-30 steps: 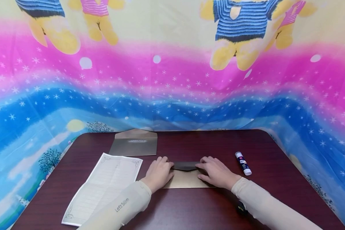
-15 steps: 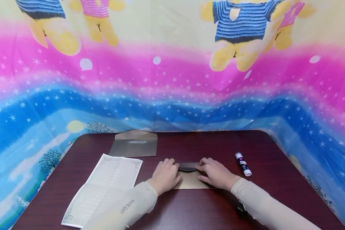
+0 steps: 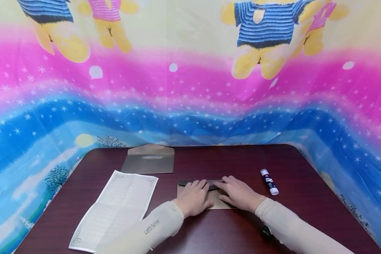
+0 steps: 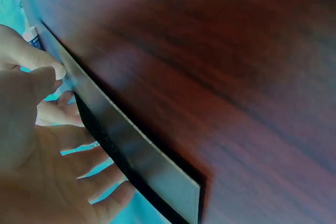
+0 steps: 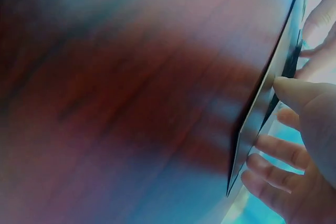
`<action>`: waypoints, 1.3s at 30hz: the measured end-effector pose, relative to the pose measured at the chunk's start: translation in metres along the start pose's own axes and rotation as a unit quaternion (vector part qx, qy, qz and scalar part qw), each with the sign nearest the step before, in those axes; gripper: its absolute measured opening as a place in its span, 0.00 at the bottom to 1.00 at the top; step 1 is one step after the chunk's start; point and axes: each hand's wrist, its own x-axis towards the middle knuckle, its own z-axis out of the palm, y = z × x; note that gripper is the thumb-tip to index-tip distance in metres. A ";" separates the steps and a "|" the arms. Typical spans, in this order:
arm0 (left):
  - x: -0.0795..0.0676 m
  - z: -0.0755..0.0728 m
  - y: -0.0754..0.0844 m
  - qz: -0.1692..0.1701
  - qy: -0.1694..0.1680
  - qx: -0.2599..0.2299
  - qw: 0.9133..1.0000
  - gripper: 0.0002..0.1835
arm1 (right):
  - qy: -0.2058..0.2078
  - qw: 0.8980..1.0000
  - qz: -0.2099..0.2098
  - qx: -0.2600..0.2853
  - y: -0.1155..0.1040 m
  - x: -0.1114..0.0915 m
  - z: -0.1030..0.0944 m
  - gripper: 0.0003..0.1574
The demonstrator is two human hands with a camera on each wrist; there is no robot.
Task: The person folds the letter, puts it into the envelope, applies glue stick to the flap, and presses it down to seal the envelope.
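A gold envelope [image 3: 221, 204] lies on the dark wooden table, its dark flap [image 3: 185, 183] folded down toward the person. Both hands are on it. My left hand [image 3: 193, 197] rests its fingers across the middle of the flap, the thumb lower down on the body. At the right part, my right hand [image 3: 241, 192] touches the flap with its fingers, the index fingertip close to the left hand. In the left wrist view the fingers [image 4: 102, 174] reach relaxed along the dark flap of the envelope [image 4: 126, 124]. The right thumb [image 5: 291, 90] is at the envelope's face in the right wrist view.
A second envelope [image 3: 150, 165], flap open with a whitish streak, lies at the back left. Nearer, a creased letter sheet [image 3: 124, 197] with a decorated border lies partly behind the left sleeve. A glue stick [image 3: 269, 181] lies to the right. A patterned curtain [image 3: 190, 88] hangs behind the table.
My left hand has slid right along the flap, from the envelope's left end to its middle, uncovering the left corner. The right hand has stayed almost in place.
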 end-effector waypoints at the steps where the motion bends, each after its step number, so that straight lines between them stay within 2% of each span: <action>1: 0.000 0.001 0.000 0.000 -0.002 0.002 1.000 0.34 | -0.003 1.000 0.000 -0.003 -0.001 0.000 0.000 0.28; 9: -0.002 0.002 0.002 -0.007 -0.013 0.014 1.000 0.36 | -0.001 0.999 -0.008 -0.036 -0.007 0.001 0.000 0.24; 17: -0.005 0.003 0.001 -0.015 -0.019 0.017 1.000 0.37 | -0.009 0.999 0.014 -0.042 -0.010 0.000 0.002 0.24; 39: -0.026 0.004 -0.026 -0.033 -0.021 -0.016 0.999 0.38 | -0.003 0.998 0.024 -0.049 -0.010 0.001 0.004 0.24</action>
